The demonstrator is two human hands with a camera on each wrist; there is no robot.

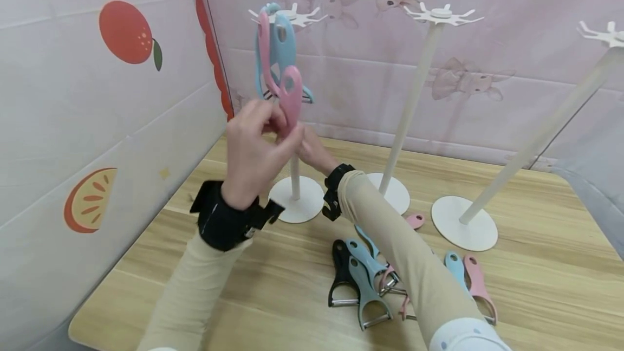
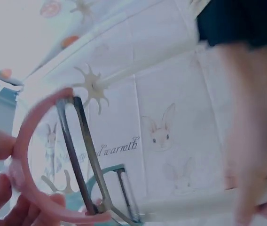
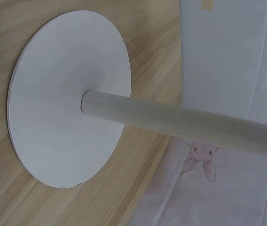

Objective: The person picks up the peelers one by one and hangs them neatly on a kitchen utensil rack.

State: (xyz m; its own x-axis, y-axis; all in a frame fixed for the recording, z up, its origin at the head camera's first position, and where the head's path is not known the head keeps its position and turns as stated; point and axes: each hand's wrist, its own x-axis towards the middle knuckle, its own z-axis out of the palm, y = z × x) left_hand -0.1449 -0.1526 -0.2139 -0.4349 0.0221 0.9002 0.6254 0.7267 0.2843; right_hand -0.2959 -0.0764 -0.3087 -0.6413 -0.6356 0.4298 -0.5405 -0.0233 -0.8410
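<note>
In the head view my left hand [image 1: 253, 148] pinches a pink peeler [image 1: 291, 93] low down, its holed handle end pointing up. The left wrist view shows the curved head and twin metal blade strips of this pink peeler [image 2: 24, 127]. My right hand [image 1: 313, 149], partly hidden behind the left, grips the pole [image 3: 180, 121] of the leftmost white stand, as the left wrist view also shows. From that stand's hooked top [image 1: 294, 15] hang blue peelers [image 1: 286, 42] and another pink peeler [image 1: 265, 42], just above my left hand.
Two more white stands, a middle one [image 1: 414, 91] and a right one [image 1: 531, 140], rise from the wooden table [image 1: 273, 297]. Several peelers lie at the front, including a black one [image 1: 341, 270] and a pink one [image 1: 478, 280]. Printed cloth [image 1: 341, 80] hangs behind.
</note>
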